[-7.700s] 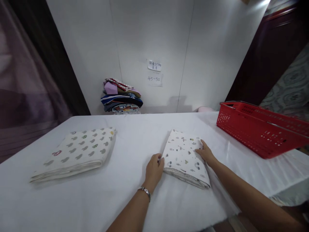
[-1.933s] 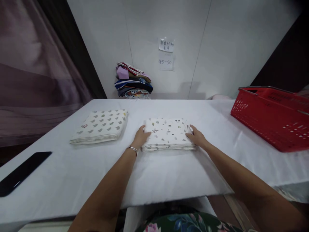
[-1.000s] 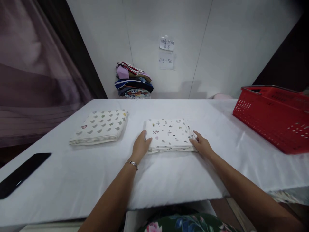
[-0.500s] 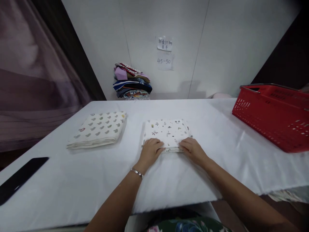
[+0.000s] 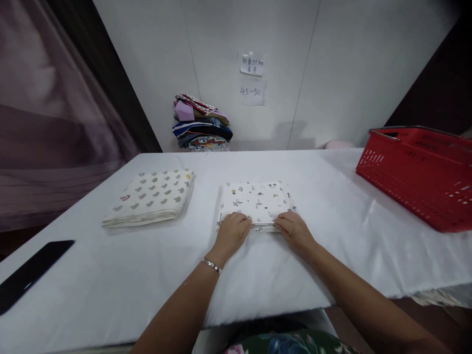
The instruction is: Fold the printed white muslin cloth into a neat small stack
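Note:
A folded white cloth with small grey, brown and yellow prints lies flat in front of me on the table. At its near left corner, my left hand has its fingers closed on the front edge, thumb pointing inward. My right hand pinches the same edge near the right corner. Between the thumbs the upper layer ends slightly short of the layer below, which shows as a thin strip. To the left rests a second folded cloth, cream with grey mushroom-like prints, untouched by either hand.
The table wears a white tablecloth. On the right stands a red plastic basket. A black flat object lies at the left edge. Behind, a stack of folded fabrics sits against the wall below paper notes.
Both hands stay on the near edge of the cloth, with only a very slight shift. The cloth keeps its place and shape.

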Action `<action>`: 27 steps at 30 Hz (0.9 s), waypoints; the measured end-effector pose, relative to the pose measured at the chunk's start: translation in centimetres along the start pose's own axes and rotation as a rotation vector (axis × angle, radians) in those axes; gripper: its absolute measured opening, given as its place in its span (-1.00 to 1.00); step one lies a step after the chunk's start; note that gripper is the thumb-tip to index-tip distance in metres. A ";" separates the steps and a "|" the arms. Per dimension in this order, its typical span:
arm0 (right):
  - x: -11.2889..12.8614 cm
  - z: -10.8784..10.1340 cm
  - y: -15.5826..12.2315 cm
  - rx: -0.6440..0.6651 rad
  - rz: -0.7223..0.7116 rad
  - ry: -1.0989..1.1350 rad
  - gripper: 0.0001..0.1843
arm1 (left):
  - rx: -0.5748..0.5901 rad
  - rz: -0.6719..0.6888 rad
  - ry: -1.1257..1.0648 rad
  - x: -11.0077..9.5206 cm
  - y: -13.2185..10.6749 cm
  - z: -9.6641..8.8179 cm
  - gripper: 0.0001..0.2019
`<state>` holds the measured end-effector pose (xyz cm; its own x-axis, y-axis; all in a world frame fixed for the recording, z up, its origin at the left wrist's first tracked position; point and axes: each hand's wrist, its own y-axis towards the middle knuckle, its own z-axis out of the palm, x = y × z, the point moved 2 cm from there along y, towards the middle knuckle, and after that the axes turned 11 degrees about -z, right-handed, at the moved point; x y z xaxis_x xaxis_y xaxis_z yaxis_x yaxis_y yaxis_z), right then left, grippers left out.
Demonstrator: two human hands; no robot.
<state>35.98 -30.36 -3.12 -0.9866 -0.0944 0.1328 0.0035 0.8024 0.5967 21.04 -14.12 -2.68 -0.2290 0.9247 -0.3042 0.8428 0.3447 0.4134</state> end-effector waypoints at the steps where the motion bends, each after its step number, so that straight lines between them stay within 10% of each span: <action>1: 0.0 0.0 -0.1 0.011 0.001 -0.004 -0.76 | 0.000 0.005 0.000 -0.1 0.0 0.0 -0.76; 27: 0.3 0.6 0.1 -0.002 -0.012 -0.073 -0.81 | 0.002 -0.060 -0.111 0.0 0.0 0.4 -0.79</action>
<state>35.58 -29.95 -3.53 -0.9959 -0.0608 0.0674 -0.0083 0.8005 0.5993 21.19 -14.17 -3.02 -0.2237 0.8787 -0.4217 0.8300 0.3986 0.3901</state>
